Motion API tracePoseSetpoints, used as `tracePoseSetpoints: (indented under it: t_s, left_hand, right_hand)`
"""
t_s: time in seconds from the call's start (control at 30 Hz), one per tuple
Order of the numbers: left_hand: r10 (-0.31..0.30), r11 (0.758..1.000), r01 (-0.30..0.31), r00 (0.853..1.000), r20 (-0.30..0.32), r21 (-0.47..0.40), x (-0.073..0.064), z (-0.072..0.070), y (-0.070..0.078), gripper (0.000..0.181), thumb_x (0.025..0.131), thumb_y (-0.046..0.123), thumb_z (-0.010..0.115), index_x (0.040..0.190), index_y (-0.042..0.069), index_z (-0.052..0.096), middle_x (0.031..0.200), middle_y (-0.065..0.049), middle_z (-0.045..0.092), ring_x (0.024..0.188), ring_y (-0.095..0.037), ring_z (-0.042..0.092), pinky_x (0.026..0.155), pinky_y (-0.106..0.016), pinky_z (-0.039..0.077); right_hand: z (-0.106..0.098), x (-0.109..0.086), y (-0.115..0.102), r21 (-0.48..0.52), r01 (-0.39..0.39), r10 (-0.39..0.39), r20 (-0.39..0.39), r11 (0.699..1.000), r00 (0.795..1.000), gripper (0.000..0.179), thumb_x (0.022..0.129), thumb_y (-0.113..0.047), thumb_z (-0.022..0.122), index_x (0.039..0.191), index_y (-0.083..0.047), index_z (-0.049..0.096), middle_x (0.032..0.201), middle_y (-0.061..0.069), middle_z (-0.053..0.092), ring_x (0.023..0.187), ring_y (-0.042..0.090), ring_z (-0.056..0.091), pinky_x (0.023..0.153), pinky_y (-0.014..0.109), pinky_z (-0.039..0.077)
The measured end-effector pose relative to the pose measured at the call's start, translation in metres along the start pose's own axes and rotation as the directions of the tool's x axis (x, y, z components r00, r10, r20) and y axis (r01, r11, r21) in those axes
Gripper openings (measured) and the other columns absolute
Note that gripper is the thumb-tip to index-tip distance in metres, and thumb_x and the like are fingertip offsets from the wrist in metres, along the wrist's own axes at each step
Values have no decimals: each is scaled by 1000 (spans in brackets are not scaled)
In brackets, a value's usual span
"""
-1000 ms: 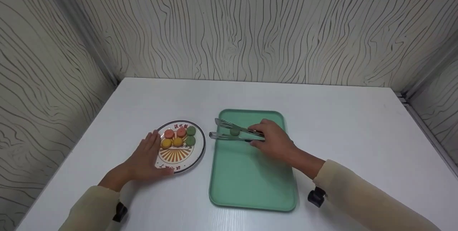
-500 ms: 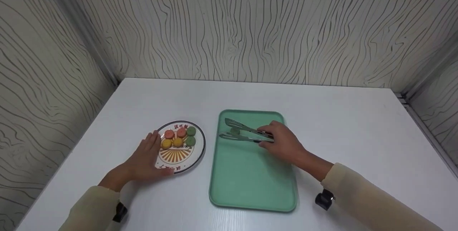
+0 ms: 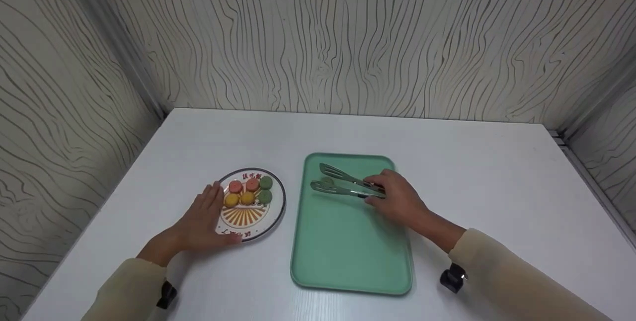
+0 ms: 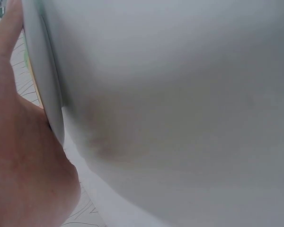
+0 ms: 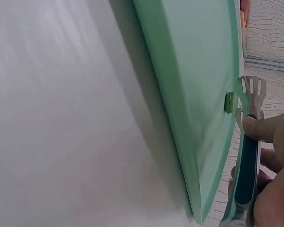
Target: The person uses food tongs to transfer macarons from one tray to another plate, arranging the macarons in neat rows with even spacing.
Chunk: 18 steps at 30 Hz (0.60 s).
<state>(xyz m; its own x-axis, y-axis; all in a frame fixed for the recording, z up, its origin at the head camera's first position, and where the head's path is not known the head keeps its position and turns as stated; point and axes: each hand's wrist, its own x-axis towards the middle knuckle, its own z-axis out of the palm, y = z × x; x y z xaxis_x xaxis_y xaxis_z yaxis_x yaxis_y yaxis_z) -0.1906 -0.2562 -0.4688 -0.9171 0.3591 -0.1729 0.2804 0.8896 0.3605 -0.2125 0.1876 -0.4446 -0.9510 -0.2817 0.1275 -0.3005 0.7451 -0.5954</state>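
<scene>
My right hand [image 3: 400, 199] grips a pair of metal serving tongs [image 3: 343, 191] over the upper part of the green tray [image 3: 350, 256]. The tongs' two arms stand apart. A single green macaron [image 5: 231, 102] lies on the tray, close under the tong heads in the right wrist view; in the head view the nearer head partly overlaps it. On the left, my left hand [image 3: 198, 221] rests with straight fingers along the rim of a round printed plate [image 3: 271, 219], thumb at its near edge. Pink [image 3: 235, 186], yellow [image 3: 232, 200] and green macarons [image 3: 265, 196] sit together on the plate.
Plate and tray stand side by side on a white table [image 3: 477, 172], with a narrow gap between them. Wood-grain patterned panels [image 3: 323, 38] rise behind the table and at both sides.
My right hand has drawn the tongs to the right, so their tips now lie within the tray's left edge. The left hand and the plate stay where they were.
</scene>
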Motion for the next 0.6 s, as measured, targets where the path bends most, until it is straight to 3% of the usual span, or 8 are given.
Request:
tracePoseSetpoints:
  t_s: [0.6]
  left_hand:
    - [-4,1000,4,1000,9,-15,-1,0,1,129,80,72,67,157,-13,8,167,-30,1,154,-47,-4,122,-62,6]
  right_hand:
    - [3,2,3,-6,6,-6,2,1000,1000,33,88,-8,78,121,-3,74,94,4,62,82,16,51,77,38,47]
